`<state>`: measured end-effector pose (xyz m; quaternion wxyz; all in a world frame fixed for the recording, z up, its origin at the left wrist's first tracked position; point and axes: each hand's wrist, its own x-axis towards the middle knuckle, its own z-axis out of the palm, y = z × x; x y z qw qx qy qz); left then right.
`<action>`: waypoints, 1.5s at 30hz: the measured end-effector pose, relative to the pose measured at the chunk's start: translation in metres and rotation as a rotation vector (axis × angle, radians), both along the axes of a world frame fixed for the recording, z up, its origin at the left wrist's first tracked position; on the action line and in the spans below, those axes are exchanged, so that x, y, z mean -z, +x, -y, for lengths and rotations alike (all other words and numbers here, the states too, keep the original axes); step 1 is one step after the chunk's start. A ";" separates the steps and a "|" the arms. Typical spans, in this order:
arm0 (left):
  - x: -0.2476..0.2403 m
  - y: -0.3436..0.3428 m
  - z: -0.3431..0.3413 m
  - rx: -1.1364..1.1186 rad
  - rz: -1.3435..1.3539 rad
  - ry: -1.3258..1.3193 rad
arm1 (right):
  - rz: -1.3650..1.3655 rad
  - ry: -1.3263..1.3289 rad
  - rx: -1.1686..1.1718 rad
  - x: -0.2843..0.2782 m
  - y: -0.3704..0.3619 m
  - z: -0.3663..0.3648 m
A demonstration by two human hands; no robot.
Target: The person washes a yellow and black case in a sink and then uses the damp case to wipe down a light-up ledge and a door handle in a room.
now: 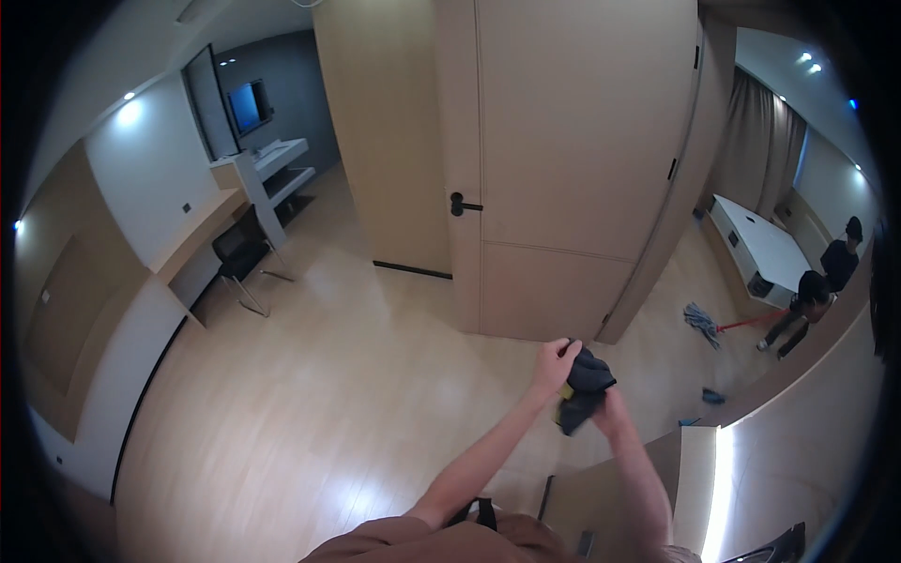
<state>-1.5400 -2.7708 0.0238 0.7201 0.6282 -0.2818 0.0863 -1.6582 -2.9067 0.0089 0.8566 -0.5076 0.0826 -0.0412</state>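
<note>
A dark grey cloth (589,377) with a yellow patch on its lower left side is bunched between my hands, in front of the door's lower edge. My left hand (554,364) is closed on its upper left edge, thumb and fingers pinching it. Against the cloth's lower right side is my right hand (610,411); the cloth hides most of its fingers. The cloth hangs folded in the air, and I cannot make out its full shape.
Ahead stands a beige door (563,169) with a black handle (465,204). At right, two people are near a white bed platform (765,246), by a red-handled mop (701,324). A dark blue item (713,396) lies on the floor. A black chair (242,250) stands left.
</note>
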 end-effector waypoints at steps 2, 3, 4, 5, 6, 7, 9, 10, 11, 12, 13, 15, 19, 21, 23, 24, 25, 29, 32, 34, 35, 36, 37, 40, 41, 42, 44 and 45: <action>-0.035 0.037 -0.014 0.159 -0.021 0.012 | 0.254 0.376 -0.110 -0.021 0.030 -0.032; -0.034 0.056 -0.033 0.286 -0.074 0.059 | 0.357 0.532 -0.141 -0.021 0.046 -0.062; -0.046 0.066 -0.045 0.313 -0.081 0.069 | 0.358 0.537 -0.111 -0.019 0.056 -0.073; -0.056 0.076 -0.060 0.291 -0.094 0.141 | 0.346 0.611 -0.067 -0.013 0.064 -0.083; -0.058 0.089 -0.075 0.265 -0.109 0.217 | 0.330 0.690 -0.026 -0.005 0.069 -0.091; -0.054 0.108 -0.091 0.276 -0.126 0.237 | 0.319 0.710 -0.007 0.005 0.074 -0.099; -0.031 0.157 -0.109 0.145 -0.117 0.275 | 0.190 0.947 -0.059 0.035 0.094 -0.106; -0.025 0.175 -0.116 0.163 -0.128 0.301 | 0.123 0.950 -0.047 0.032 0.101 -0.109; -0.021 0.193 -0.122 0.136 -0.156 0.297 | 0.130 0.974 -0.026 0.037 0.117 -0.108; -0.019 0.214 -0.127 0.106 -0.182 0.293 | 0.078 0.991 -0.050 0.045 0.133 -0.104; -0.018 0.235 -0.131 0.122 -0.190 0.319 | 0.022 1.009 -0.074 0.055 0.149 -0.100; -0.013 0.276 -0.136 0.032 -0.167 0.419 | 0.031 0.989 -0.028 0.069 0.180 -0.096; -0.038 0.380 -0.130 -0.085 0.096 0.556 | 0.119 1.080 0.091 0.076 0.274 -0.075; -0.050 0.451 -0.122 -0.161 0.247 0.617 | 0.011 1.057 0.280 0.101 0.329 -0.062; -0.071 0.515 -0.110 -0.205 0.365 0.697 | -0.158 1.092 0.499 0.112 0.393 -0.050; -0.090 0.540 -0.100 -0.211 0.417 0.756 | -0.043 1.154 0.489 0.128 0.422 -0.046; -0.102 0.569 -0.095 -0.194 0.425 0.796 | -0.038 1.145 0.458 0.132 0.455 -0.045; -0.118 0.670 -0.064 -0.176 0.734 0.964 | 0.008 1.193 0.509 0.103 0.553 -0.041; -0.119 0.714 -0.042 -0.062 0.776 1.222 | 0.077 1.076 0.530 0.103 0.612 -0.044; -0.117 0.724 -0.035 -0.023 0.632 1.363 | 0.074 1.034 0.563 0.111 0.644 -0.058; -0.116 0.731 -0.027 -0.011 0.570 1.421 | 0.021 0.900 0.608 0.113 0.665 -0.062; -0.113 0.734 -0.023 0.017 0.600 1.353 | -0.039 0.766 0.652 0.114 0.684 -0.068; -0.105 0.749 -0.024 0.044 0.625 1.355 | -0.204 0.678 0.592 0.100 0.703 -0.068; -0.081 0.780 -0.017 0.370 0.361 1.408 | -0.096 0.516 0.588 0.077 0.767 -0.079; -0.086 0.761 -0.008 0.431 0.253 1.439 | -0.025 0.520 0.604 0.097 0.790 -0.086; -0.089 0.761 -0.004 0.435 0.146 1.455 | -0.088 0.379 0.546 0.079 0.807 -0.087; -0.071 0.764 -0.007 0.538 0.244 1.341 | -0.171 0.266 0.525 0.061 0.826 -0.104; -0.066 0.761 -0.012 0.615 0.316 1.210 | -0.182 0.282 0.563 0.059 0.839 -0.118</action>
